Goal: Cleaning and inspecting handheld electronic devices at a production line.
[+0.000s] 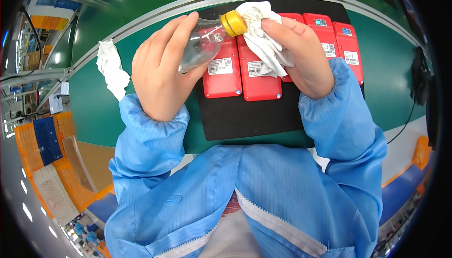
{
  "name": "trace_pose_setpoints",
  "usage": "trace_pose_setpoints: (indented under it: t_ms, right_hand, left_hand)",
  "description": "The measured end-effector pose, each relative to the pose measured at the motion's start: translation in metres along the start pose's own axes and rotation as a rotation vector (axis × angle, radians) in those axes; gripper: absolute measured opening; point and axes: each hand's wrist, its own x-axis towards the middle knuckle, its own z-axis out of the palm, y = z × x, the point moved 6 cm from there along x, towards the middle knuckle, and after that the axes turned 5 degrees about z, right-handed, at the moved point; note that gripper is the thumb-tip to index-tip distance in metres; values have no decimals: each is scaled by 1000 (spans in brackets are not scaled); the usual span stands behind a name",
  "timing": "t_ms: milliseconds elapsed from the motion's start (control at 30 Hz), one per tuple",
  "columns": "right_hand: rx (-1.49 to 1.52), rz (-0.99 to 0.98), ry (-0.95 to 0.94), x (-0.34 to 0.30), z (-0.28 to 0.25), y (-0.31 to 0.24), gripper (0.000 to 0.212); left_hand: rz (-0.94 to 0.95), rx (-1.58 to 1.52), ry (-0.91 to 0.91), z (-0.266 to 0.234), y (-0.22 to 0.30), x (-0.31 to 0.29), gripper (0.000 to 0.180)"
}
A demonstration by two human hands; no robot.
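Observation:
My left hand (pixel 162 69) is wrapped round a clear plastic bottle (pixel 201 46), tilted so its yellow cap (pixel 233 23) points up and to the right. In my right hand (pixel 305 53) is a crumpled white cloth (pixel 263 41), pinched between thumb and fingers, with its folds against the capped end of the bottle. Whether the cloth covers an opening in the cap cannot be seen. Below both hands, several red rectangular devices (pixel 263 87) with white labels lie side by side on a black mat (pixel 249 119); the cloth and hands hide parts of them.
Another white cloth (pixel 112 69) lies on the green table (pixel 94 121) at the left. A metal rail (pixel 155 15) runs along the far side. Orange and blue crates (pixel 47 140) and a cardboard box (pixel 92 163) stand at the lower left. A black cable (pixel 406 125) hangs at the right.

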Motion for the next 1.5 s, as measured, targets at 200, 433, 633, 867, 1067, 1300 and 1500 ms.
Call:
trace_pose_setpoints:
  t_ms: [200,433,633,867,1067,1300,1500]
  right_hand:
    - [-158,-183,30,-2,5,-1,29]
    - [-342,-322,44,-4,11,-3,29]
    - [-294,-240,23,-4,10,0,30]
    - [-245,-147,-48,0,5,0,30]
    - [-24,-39,-16,1,1,1,33]
    - [150,10,-204,3,8,5,32]
    - [61,-229,70,-1,-10,-19,35]
  left_hand:
    - [3,151,-50,-3,1,-6,79]
    - [-3,240,-146,-11,7,-6,85]
    - [-3,277,-160,-12,9,-7,85]
    - [-19,210,-97,-7,5,-8,80]
    - [-45,62,-16,2,-9,-9,72]
    - [-241,-331,50,7,-29,-21,77]
    - [-676,-662,494,10,-96,-30,90]
